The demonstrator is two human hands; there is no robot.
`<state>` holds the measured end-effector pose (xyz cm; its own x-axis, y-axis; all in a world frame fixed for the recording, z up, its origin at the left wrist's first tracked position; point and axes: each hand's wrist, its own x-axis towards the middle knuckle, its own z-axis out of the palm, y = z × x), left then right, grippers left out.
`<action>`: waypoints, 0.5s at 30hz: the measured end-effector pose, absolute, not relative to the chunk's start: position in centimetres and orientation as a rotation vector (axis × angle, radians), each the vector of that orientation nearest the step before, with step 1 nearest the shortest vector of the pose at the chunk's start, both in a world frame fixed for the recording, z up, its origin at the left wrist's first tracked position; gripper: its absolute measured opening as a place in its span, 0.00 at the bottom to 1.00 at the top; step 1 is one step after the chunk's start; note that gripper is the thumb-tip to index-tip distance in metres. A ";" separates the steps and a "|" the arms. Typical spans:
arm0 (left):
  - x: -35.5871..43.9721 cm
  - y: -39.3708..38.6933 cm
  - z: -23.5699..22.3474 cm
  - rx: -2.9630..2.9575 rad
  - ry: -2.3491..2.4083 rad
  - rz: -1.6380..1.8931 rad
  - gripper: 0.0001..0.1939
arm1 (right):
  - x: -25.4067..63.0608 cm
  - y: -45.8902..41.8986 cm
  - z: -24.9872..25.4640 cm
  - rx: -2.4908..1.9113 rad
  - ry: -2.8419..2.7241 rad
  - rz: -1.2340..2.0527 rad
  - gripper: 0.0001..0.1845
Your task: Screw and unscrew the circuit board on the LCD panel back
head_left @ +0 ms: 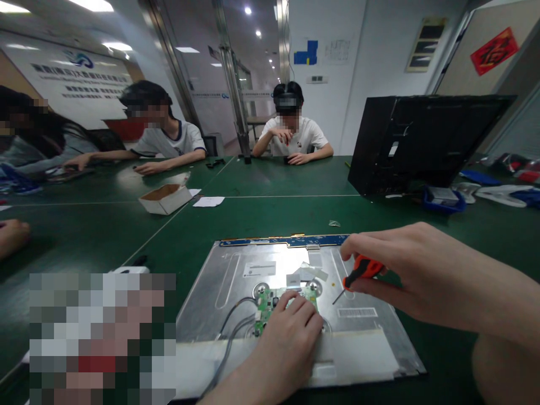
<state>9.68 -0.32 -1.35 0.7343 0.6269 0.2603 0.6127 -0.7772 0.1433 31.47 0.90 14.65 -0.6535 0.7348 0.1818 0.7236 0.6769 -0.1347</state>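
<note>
A flat display panel (pixel 363 332) lies metal back up on the table in front of me, with a narrow blue circuit strip (pixel 253 242) along its far edge. Over a green circuit board (pixel 265 302) at its middle, my left hand (pixel 291 332) rests with curled fingers closed on the board, hiding much of it. My right hand (pixel 415 275) is closed round a red and black screwdriver (pixel 361 270). The screwdriver's thin shaft points down to the left, above the panel and right of the board. Cables (pixel 231 332) run from the board's left side toward me.
A black monitor (pixel 422 146) stands at the back right, near a blue tray (pixel 442 199). An open white box (pixel 165 199) and paper (pixel 208 201) lie beyond the panel to the left. Several people sit around the green table (pixel 270 211). The lower left is pixelated.
</note>
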 end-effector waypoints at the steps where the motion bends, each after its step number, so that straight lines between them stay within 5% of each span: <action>1: 9.7 -0.3 -1.4 2.882 1.031 0.453 0.05 | 31.4 0.9 14.7 -1.174 -2.668 0.073 0.11; 15: 10.2 -0.1 -1.5 2.860 1.061 0.451 0.04 | 31.2 1.1 14.5 -1.172 -2.683 0.062 0.12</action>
